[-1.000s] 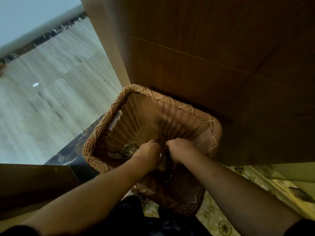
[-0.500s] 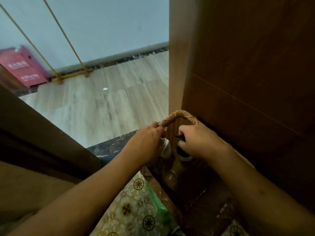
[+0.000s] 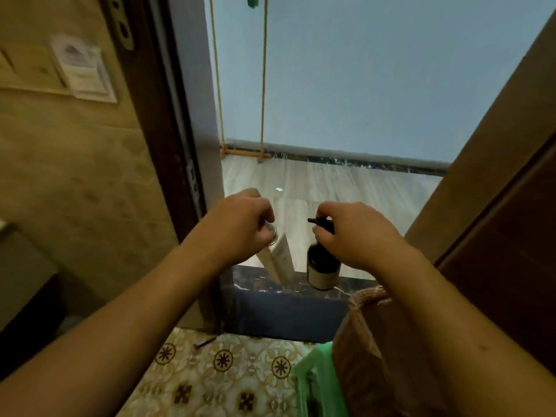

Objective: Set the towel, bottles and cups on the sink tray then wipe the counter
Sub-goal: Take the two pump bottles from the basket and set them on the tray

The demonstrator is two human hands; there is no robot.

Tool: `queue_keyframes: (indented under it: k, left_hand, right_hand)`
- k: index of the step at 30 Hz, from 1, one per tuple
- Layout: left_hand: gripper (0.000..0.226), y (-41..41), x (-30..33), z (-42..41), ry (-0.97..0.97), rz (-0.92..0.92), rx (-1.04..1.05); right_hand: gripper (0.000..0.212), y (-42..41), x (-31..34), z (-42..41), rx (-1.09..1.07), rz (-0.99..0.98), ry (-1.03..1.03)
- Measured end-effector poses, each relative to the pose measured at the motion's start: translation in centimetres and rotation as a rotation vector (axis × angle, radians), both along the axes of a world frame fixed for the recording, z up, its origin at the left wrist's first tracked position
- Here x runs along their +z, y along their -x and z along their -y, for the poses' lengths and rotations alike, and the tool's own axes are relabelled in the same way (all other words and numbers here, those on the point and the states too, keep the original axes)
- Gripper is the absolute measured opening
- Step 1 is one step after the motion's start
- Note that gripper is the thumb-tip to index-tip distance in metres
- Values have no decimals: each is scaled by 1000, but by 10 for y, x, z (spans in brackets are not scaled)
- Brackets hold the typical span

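My left hand point(image 3: 240, 224) is closed around the silver top of a pale, cream-coloured bottle point(image 3: 281, 260) that hangs down and to the right from the fist. My right hand point(image 3: 352, 230) grips the black pump head of a dark bottle point(image 3: 323, 270) with a beige label, which hangs upright below the fingers. Both bottles are held in the air at about the same height, a short gap apart, in front of a doorway. The wicker basket point(image 3: 370, 299) stands at the lower right, below my right forearm.
A dark marble threshold point(image 3: 270, 287) crosses the doorway below the bottles. A brown door frame point(image 3: 168, 145) rises on the left and a wooden door point(image 3: 496, 206) on the right. Patterned floor tiles point(image 3: 222, 371) lie below, with something green point(image 3: 316, 383) beside the basket.
Both hands came up out of the wicker basket, each with a bottle. The view swung up from the basket to the doorway, and the basket now sits low on the right.
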State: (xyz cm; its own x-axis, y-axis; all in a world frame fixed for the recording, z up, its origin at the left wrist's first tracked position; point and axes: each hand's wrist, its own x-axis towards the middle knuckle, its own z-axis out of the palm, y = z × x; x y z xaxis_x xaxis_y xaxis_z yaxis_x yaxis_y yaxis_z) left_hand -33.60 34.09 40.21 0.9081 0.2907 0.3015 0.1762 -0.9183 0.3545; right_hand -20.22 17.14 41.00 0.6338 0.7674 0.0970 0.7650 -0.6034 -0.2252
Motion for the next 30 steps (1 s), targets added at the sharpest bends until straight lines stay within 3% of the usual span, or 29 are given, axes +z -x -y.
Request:
queue_keyframes:
  k: [10,18,30]
  left_hand:
    - [10,220,-22,-191,-34,-188,385]
    - [6,380,-29,-272,34,-321,722]
    - [15,469,-56,-366,103,-374,1114]
  right_hand:
    - [14,178,-17,-232,395,-5,94]
    - [10,302,-39,-369,722,-16,143]
    - [11,382,-80,-530,1086,-211,80]
